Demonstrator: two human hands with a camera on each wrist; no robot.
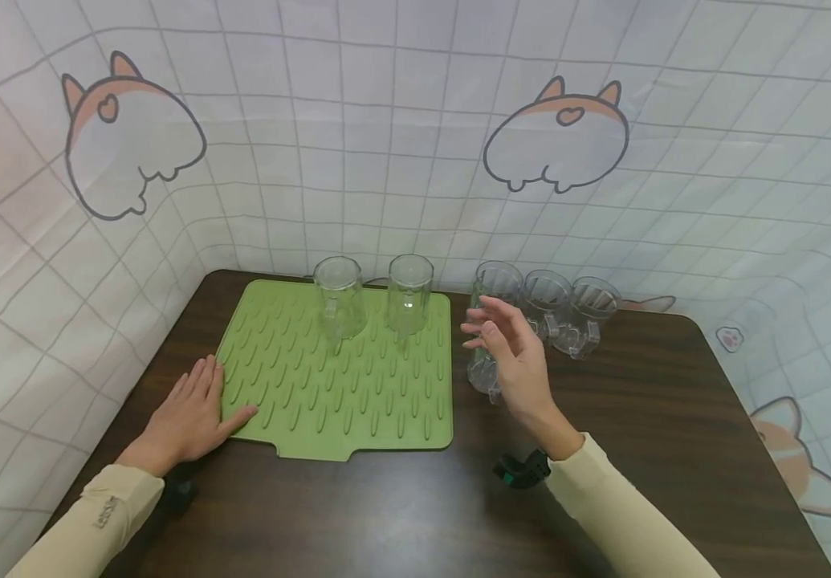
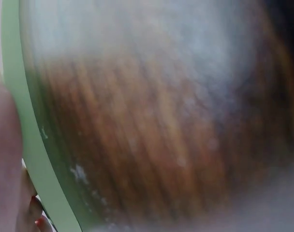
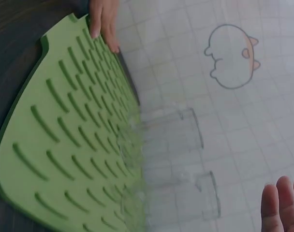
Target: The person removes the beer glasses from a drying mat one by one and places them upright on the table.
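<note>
A green ridged drying mat (image 1: 379, 385) lies on the table, with one clear glass mug (image 1: 340, 309) and a second glass mug (image 1: 410, 301) standing along its far side. My left hand (image 1: 187, 417) rests on the mat's left edge, fingers extended and thumb spread. In the air beside the mat's right edge is my right hand (image 1: 523, 369), its fingers loosely bent around nothing. Just behind it stand several more glass mugs (image 1: 592, 309), and another glass mug (image 1: 482, 376) is partly hidden by that hand. In the right wrist view, fingertips (image 3: 284, 203) show at the lower right.
The dark wooden table (image 1: 661, 433) ends at a grid-patterned cloth (image 1: 386, 120) with dog drawings, which hangs at the back and sides. A black strap-like device (image 1: 523, 470) sits at the right wrist. The left wrist view is mostly blurred wood grain.
</note>
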